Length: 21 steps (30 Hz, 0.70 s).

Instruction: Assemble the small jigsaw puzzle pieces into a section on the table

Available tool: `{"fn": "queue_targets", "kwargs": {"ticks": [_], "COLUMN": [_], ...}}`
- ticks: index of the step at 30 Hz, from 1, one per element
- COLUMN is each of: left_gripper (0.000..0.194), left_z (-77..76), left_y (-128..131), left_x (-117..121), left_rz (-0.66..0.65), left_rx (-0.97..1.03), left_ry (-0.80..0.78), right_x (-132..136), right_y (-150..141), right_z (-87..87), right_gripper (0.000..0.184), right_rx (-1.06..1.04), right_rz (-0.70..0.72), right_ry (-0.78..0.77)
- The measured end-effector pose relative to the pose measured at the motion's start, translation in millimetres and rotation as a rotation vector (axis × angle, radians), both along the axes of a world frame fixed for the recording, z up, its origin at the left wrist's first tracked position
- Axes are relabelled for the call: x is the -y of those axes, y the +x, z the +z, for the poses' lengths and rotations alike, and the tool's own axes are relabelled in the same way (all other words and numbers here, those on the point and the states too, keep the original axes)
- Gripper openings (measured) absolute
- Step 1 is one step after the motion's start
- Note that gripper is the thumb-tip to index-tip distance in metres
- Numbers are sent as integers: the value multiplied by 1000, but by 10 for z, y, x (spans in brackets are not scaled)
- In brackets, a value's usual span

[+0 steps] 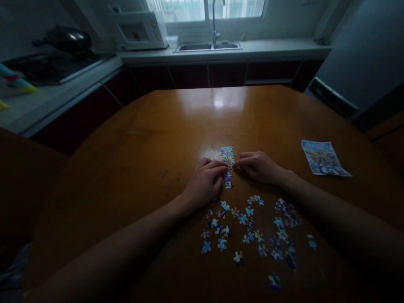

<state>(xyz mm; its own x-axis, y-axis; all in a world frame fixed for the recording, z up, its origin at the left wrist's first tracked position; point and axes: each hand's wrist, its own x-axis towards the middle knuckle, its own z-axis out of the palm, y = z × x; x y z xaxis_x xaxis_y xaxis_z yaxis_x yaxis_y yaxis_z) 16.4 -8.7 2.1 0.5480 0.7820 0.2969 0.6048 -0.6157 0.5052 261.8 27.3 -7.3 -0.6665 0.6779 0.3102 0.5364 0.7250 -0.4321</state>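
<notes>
A narrow upright strip of joined jigsaw pieces (227,155) lies flat on the wooden table (151,126). From its left side, my left hand (205,181) reaches in with the fingers close together, the tips pressed on the strip's lower middle. My right hand (260,167) meets the same spot from the right, its fingers curled and the fingertips at the strip's edge. Which single piece lies under the fingertips is too small to make out. Below both hands, several loose jigsaw pieces (249,237) are scattered in clusters.
A creased printed picture sheet (325,158) lies to the right, beyond my right forearm. Past the table's far edge run a counter with a double sink (208,47), a white microwave (142,31) and a stove with a black wok (67,38). One loose piece (274,280) sits nearest me.
</notes>
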Motion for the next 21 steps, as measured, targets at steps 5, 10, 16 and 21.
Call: {"fn": "queue_targets", "kwargs": {"ticks": [5,10,16,21], "left_gripper": [35,35,35,39], "left_z": [8,11,3,9], "left_y": [3,9,10,6], "left_x": [1,0,-11,-10], "left_rz": [-3,-2,14,-28], "left_rx": [-8,9,40,-26], "left_ry": [-1,-7,-26,-10], "right_x": [-26,-46,-42,-55], "right_y": [8,23,15,10], "right_z": [-1,-22,-12,-3], "right_gripper": [31,32,35,34], "right_rx": [-90,-121,-49,-46], "right_rz": [-37,-18,26,30], "right_ry": [-3,-16,-38,-40]}}
